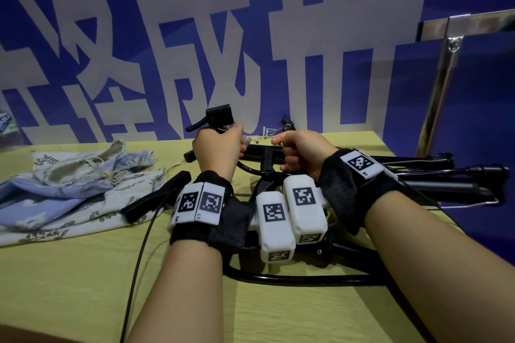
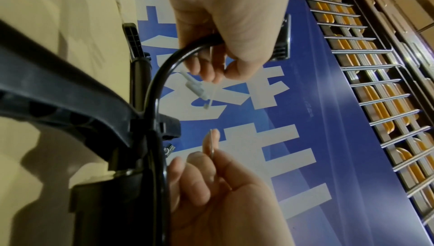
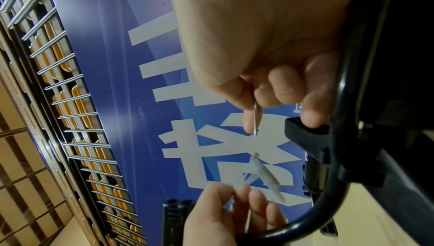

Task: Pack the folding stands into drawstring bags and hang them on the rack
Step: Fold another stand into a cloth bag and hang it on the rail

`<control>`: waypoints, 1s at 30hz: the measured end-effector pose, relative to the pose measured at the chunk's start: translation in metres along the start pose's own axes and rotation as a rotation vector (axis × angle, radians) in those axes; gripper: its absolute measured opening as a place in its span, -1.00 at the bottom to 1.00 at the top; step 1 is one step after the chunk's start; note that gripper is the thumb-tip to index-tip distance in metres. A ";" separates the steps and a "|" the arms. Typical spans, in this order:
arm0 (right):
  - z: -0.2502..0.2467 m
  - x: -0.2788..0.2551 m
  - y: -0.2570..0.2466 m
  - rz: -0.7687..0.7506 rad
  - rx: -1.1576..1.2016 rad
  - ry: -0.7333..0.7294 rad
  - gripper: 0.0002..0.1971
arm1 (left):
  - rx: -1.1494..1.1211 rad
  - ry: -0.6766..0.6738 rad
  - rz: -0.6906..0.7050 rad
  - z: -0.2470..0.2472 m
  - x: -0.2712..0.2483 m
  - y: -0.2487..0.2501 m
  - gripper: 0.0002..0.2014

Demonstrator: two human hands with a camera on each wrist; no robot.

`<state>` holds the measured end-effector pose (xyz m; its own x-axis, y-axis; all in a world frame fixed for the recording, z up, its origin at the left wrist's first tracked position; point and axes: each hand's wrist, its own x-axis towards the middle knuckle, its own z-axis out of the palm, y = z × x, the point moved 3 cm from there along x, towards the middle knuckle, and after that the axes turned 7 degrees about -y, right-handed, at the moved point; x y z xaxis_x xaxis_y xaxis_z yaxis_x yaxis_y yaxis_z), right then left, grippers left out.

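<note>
Drawstring bags [image 1: 75, 186], pale floral and blue cloth, lay crumpled and unfilled at the left of the yellow table [image 1: 69, 287]; judged from this, no stand had been packed and nothing hung on the rack [image 1: 446, 64], whose metal post and bar rose at the far right. Centre: the folding stand [image 1: 267, 164], black, of curved tubing and flat struts, lay near the table's middle under both wrists, partly spread. The left hand [image 1: 218, 147] was curled round an upper part of the stand's black tube, its fingertips [image 2: 206, 68] also pinching small whitish plastic pieces [image 2: 196, 90]. The right hand [image 1: 302, 150] was curled, thumb and forefinger pinching a thin metal pin [image 3: 256, 118]. Right: further black stands [image 1: 446, 175] lay collapsed in a bundle, near the table's right edge. Folding, bagging and hanging all appeared to remain.
</note>
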<state>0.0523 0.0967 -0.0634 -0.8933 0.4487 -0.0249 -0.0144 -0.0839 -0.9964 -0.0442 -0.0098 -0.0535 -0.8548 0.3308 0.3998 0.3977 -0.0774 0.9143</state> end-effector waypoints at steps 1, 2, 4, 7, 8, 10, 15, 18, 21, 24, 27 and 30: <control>0.000 0.000 0.000 0.001 -0.005 0.008 -0.84 | -0.004 -0.008 -0.015 0.000 0.001 -0.003 -0.73; 0.000 0.001 0.001 0.005 -0.009 0.015 -0.82 | -0.008 -0.024 -0.031 0.000 0.002 -0.006 -0.75; 0.001 0.001 0.002 0.021 -0.022 0.022 -0.80 | 0.023 -0.061 -0.045 0.001 0.005 -0.012 -0.78; 0.000 0.001 0.004 0.033 -0.069 0.053 -0.80 | 0.044 -0.141 -0.029 0.005 0.005 -0.014 -0.78; 0.000 0.001 0.003 0.035 -0.090 0.065 -0.81 | 0.034 -0.160 -0.020 0.006 0.004 -0.014 -0.77; 0.000 0.003 0.002 0.050 -0.165 0.093 -0.81 | 0.020 -0.181 0.007 0.007 0.003 -0.014 -0.72; 0.003 0.009 0.004 -0.039 -0.301 0.076 -0.74 | 0.019 -0.226 0.037 0.008 0.006 -0.016 -0.62; 0.005 0.006 0.004 -0.061 -0.388 0.033 -0.75 | 0.025 -0.239 0.046 0.008 0.007 -0.018 -0.63; 0.006 0.003 0.003 -0.072 -0.453 -0.008 -0.81 | 0.035 -0.240 0.048 0.008 0.007 -0.018 -0.65; 0.004 0.001 0.004 -0.086 -0.480 -0.005 -0.83 | 0.028 -0.238 0.036 0.009 0.007 -0.018 -0.64; 0.003 0.002 0.004 -0.084 -0.497 -0.008 -0.83 | -0.010 -0.237 0.019 0.009 0.006 -0.017 -0.62; 0.003 0.003 0.005 -0.077 -0.507 -0.013 -0.84 | -0.022 -0.230 0.007 0.009 0.006 -0.018 -0.62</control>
<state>0.0487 0.0950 -0.0682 -0.9039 0.4250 0.0484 0.1358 0.3925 -0.9096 -0.0540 0.0024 -0.0684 -0.7525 0.5355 0.3833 0.3942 -0.1000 0.9136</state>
